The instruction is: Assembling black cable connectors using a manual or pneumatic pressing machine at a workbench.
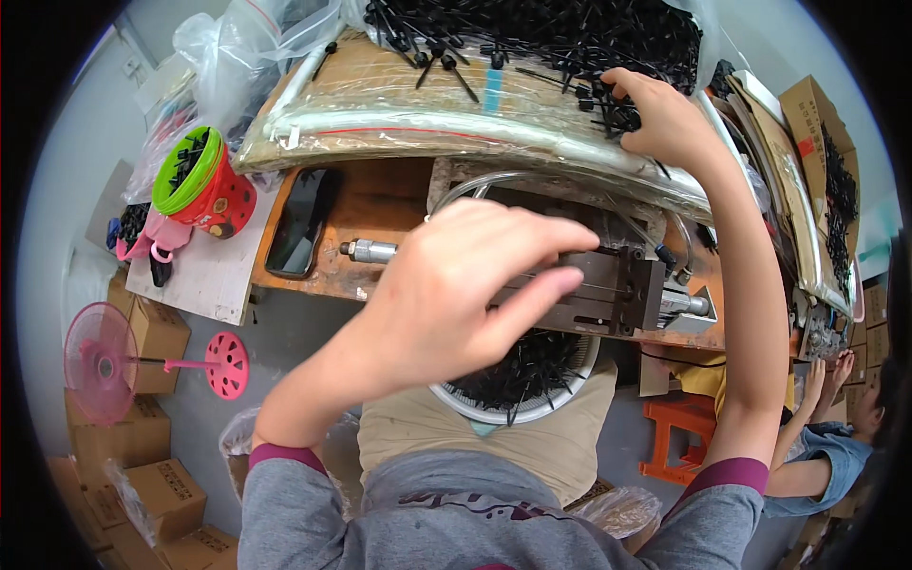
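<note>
My left hand (456,290) hovers over a dark metal fixture (608,294) on the workbench; its thumb and forefinger are apart with nothing visible between them. The hand hides part of the fixture. Farther off and to the right, my right hand (670,119) reaches to the edge of a large heap of black plastic parts (532,33) with thin stems. Its fingers and thumb curve apart around a small cluster of these parts (608,106), and no part is visibly gripped. The heap lies on a cardboard tray (380,95) wrapped in clear film.
A white basket (513,416) of black parts sits at my lap, below the bench. To the left are a phone (302,223), a red and green bucket (204,185) and a pink fan (102,363). Another person (822,465) works at right, near an orange stool (676,432).
</note>
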